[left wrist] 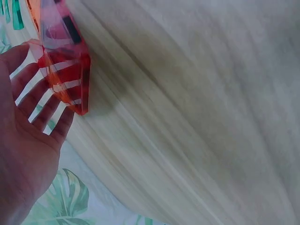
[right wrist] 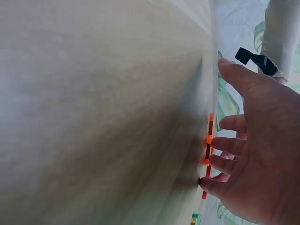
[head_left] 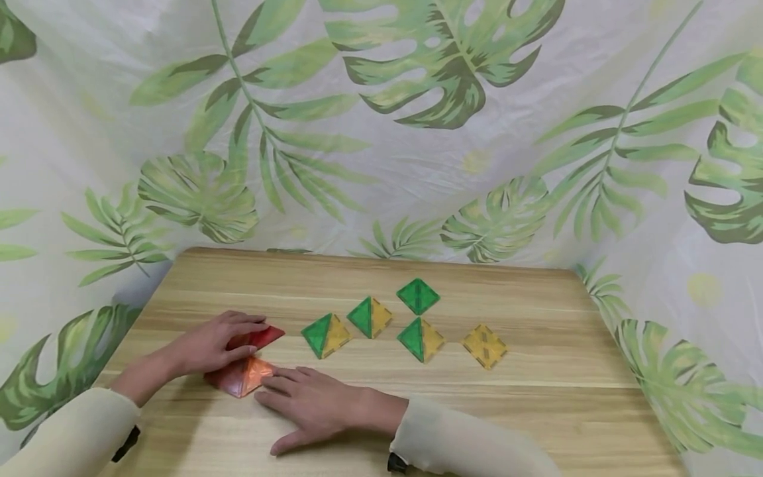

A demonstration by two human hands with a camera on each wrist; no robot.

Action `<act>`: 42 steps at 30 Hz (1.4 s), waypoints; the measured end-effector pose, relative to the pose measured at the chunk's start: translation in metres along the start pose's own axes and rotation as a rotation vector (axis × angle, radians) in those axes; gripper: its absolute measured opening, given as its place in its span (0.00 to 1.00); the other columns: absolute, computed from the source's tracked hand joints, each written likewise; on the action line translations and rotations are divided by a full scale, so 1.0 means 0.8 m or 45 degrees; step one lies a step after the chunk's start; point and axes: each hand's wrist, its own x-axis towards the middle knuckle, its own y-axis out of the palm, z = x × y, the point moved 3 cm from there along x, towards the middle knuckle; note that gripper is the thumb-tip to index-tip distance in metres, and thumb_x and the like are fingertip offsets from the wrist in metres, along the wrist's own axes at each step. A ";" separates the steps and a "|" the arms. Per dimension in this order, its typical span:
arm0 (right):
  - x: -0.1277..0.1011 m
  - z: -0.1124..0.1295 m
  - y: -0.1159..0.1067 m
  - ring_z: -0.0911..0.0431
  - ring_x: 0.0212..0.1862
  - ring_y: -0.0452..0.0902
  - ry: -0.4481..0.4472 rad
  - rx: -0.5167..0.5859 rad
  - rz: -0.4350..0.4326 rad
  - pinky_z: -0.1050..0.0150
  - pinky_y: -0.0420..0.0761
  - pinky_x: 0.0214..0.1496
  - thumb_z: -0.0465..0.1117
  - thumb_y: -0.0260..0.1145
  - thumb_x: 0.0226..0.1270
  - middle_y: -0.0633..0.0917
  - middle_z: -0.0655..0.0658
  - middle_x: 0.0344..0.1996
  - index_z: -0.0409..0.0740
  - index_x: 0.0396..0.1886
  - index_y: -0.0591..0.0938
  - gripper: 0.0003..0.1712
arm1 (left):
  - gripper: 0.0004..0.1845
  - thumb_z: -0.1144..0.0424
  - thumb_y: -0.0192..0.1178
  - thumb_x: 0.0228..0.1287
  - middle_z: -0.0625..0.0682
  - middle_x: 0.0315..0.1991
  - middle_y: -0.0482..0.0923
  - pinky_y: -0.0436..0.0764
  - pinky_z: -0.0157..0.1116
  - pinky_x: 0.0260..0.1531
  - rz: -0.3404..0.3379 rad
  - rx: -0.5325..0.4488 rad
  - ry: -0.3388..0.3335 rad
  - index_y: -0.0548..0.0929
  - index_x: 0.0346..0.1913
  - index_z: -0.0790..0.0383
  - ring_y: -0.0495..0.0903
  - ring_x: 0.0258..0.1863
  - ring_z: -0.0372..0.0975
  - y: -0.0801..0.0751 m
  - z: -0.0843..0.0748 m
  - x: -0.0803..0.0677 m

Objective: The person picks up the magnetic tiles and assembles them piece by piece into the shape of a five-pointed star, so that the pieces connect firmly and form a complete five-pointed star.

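Note:
On the left part of the wooden table, my left hand (head_left: 217, 343) lies over a red triangular tile (head_left: 266, 336), its fingers across it. In the left wrist view those fingers are nearly straight and meet the edge of the see-through red tile (left wrist: 70, 77). Just nearer to me, an orange triangle (head_left: 257, 372) sits side by side with a dull red triangle (head_left: 228, 379), together forming a diamond. My right hand (head_left: 316, 401) is palm down with fingers extended, fingertips at the orange triangle's right edge and thumb spread toward me.
Right of my hands lie three green-and-yellow diamonds (head_left: 326, 336), one all-green diamond (head_left: 418, 296) and one all-yellow diamond (head_left: 485, 346). The wooden table (head_left: 566, 424) ends against a leaf-print cloth (head_left: 381, 165) at the back and sides.

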 end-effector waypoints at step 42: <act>-0.221 -0.060 0.021 0.55 0.72 0.71 -0.027 0.111 -0.257 0.57 0.71 0.77 0.67 0.57 0.80 0.77 0.48 0.69 0.54 0.67 0.84 0.31 | 0.32 0.50 0.78 0.62 0.44 0.45 0.77 0.73 0.27 0.31 0.185 -0.192 0.174 0.85 0.67 0.59 0.68 0.33 0.28 0.062 -0.179 0.044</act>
